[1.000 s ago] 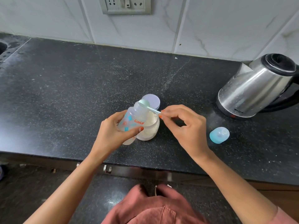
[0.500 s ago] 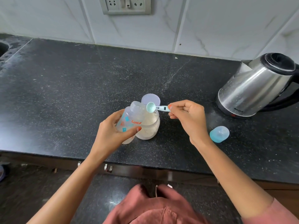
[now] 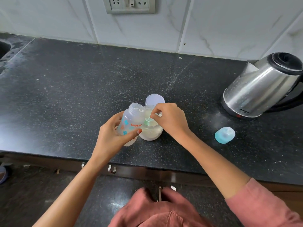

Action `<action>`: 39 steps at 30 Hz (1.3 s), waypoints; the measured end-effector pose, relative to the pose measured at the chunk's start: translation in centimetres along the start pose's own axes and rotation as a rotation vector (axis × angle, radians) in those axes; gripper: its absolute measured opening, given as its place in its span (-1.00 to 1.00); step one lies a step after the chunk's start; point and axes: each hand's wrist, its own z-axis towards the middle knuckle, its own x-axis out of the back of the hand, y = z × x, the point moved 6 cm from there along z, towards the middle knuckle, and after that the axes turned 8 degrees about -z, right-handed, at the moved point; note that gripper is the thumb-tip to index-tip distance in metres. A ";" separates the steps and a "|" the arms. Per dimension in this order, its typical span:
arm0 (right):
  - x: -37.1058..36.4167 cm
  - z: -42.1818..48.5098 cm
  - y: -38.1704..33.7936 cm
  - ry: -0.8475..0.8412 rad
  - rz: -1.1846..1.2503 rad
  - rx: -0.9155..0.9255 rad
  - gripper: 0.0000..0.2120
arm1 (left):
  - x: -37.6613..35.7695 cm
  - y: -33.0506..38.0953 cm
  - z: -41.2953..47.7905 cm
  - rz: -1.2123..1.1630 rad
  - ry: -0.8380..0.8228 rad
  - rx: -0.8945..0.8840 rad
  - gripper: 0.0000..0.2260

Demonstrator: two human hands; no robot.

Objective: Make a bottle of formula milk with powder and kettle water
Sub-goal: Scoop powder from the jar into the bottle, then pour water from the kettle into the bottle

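My left hand [image 3: 113,135] grips a clear baby bottle [image 3: 131,122] with orange lettering, tilted with its open neck up and toward the jar. Touching it on the right stands an open jar of white powder [image 3: 151,131]. My right hand [image 3: 170,119] pinches the handle of a small teal scoop [image 3: 147,121], whose bowl is down inside the jar on the powder. The jar's pale lid [image 3: 155,99] lies flat just behind. A steel kettle [image 3: 260,89] with a black lid stands at the right. The bottle's blue cap [image 3: 225,134] lies on the counter.
The black granite counter [image 3: 65,95] runs to a white tiled wall with a socket panel [image 3: 130,4]. A sink edge [image 3: 3,48] shows at far left. Drawer handles [image 3: 111,168] sit under the counter's front edge.
The scoop was over the bottle's neck, then lifted away level, and is now lowered into the powder jar. My left hand still holds the bottle in the same spot.
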 end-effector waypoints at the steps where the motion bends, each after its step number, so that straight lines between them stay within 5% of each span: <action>1: 0.0 0.1 0.0 0.005 -0.012 0.004 -0.86 | 0.1 0.0 0.0 0.004 0.003 0.002 -0.43; 10: -0.6 0.4 -0.4 -0.034 -0.157 0.125 -0.88 | 0.1 0.2 0.0 -0.007 0.000 0.022 -0.40; 22: 1.8 0.3 4.7 -0.033 0.465 -0.168 -0.88 | -1.5 2.8 0.4 -0.046 -0.056 -0.034 -0.46; 39: 5.2 -3.0 14.7 0.154 0.611 -0.369 -0.89 | -12.8 5.8 3.6 -0.112 -0.276 -0.081 -0.49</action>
